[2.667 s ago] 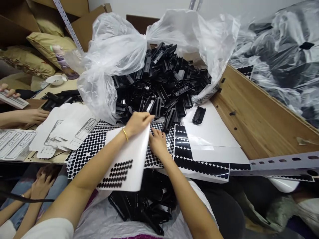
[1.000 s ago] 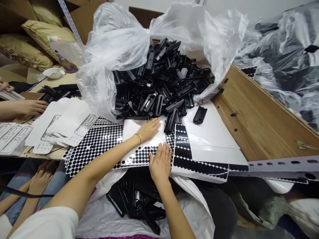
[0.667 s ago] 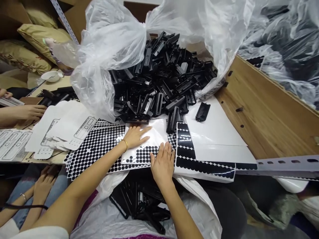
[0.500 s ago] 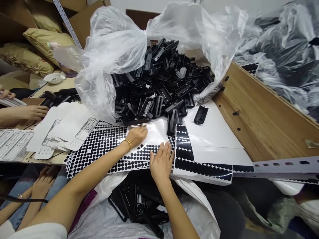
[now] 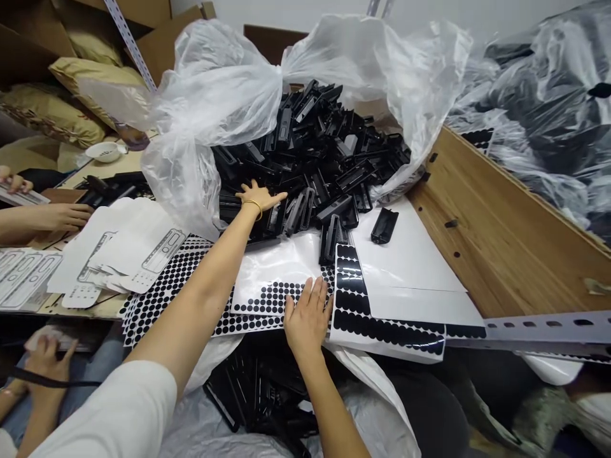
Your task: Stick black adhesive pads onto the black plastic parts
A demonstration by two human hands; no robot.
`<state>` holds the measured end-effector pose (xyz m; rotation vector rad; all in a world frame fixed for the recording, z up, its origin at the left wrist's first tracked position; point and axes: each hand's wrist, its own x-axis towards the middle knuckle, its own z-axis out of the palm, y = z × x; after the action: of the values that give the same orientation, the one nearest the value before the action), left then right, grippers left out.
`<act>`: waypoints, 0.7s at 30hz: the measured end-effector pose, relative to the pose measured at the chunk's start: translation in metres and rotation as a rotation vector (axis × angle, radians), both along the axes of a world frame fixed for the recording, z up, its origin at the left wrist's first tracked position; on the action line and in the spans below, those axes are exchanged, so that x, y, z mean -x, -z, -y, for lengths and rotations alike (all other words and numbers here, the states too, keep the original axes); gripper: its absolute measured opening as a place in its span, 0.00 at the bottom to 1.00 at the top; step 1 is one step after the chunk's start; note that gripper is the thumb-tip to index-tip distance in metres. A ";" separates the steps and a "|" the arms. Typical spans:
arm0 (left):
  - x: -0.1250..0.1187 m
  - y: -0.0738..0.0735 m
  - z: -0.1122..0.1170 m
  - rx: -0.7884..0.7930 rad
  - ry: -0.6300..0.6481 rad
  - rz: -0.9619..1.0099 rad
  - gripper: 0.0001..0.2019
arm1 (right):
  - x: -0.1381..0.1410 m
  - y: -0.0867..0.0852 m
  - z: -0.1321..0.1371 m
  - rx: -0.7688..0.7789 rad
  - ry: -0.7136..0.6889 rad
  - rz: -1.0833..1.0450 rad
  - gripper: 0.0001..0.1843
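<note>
Plastic bags crowd the frame's upper right; left hand, grip splayed, hides some black parts; right hand, grip flattened, partly covers dotted sheets.

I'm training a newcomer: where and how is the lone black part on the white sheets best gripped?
Probably pinch the black part by its long sides, mid-length, from above and the near side: it is longer than wide and lies apart from the pile, with white sheet before it.
</note>
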<state>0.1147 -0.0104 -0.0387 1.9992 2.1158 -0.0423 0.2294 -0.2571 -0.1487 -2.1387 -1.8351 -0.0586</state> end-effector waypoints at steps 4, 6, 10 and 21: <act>-0.009 0.005 0.020 -0.055 0.115 -0.028 0.35 | 0.000 0.001 -0.001 -0.020 -0.002 -0.014 0.32; -0.008 0.004 0.030 -0.092 0.168 -0.043 0.33 | 0.000 0.002 -0.002 -0.033 -0.009 -0.030 0.32; -0.008 0.003 0.054 -0.140 0.214 -0.065 0.30 | -0.002 0.001 0.002 -0.052 -0.037 -0.067 0.32; -0.012 0.043 0.134 -0.408 0.323 -0.059 0.29 | -0.019 -0.004 0.030 -0.093 -0.306 -0.189 0.22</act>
<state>0.1266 -0.1442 -0.0816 2.5860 1.9306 0.3036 0.2480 -0.2873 -0.1445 -1.7173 -1.9804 0.1219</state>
